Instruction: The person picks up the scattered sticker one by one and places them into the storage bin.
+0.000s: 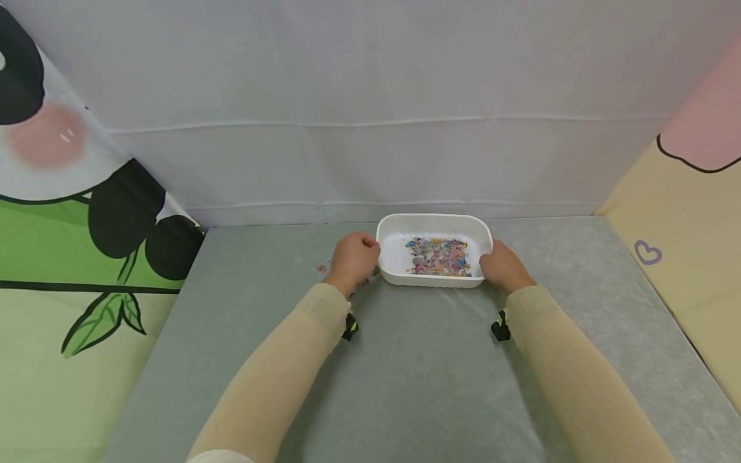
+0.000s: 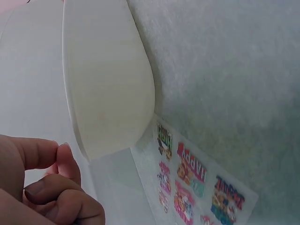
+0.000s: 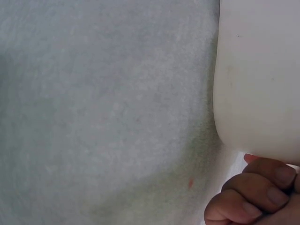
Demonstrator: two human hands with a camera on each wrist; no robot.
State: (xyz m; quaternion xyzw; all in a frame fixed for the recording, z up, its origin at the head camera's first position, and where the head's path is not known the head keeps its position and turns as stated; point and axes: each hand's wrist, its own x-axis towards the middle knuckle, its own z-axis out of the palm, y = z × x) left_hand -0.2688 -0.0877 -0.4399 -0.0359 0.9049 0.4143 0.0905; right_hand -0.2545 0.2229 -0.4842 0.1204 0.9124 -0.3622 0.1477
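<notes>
A white oblong tray [image 1: 434, 281] stands on the grey cloth, with many small colourful printed pieces [image 1: 438, 257] lying in its middle. At its left end is my left hand [image 1: 353, 260]; in the left wrist view, its thumb and forefinger tips meet beside the tray's rim and the other fingers curl in, with nothing visible between them. My right hand [image 1: 505, 267] grips the tray's right end, its fingers curled against the outer wall in the right wrist view. A clear sheet of colourful lettered stickers [image 2: 190, 173] lies on the cloth below my left hand, partly covered in the head view.
Grey cloth [image 1: 428, 373] covers the table. A pale hanging sheet [image 1: 370, 167] closes off the back, right behind the tray. Printed panels stand at both sides, a green and white one [image 1: 69, 244] on the left and a yellow and pink one [image 1: 683, 212] on the right.
</notes>
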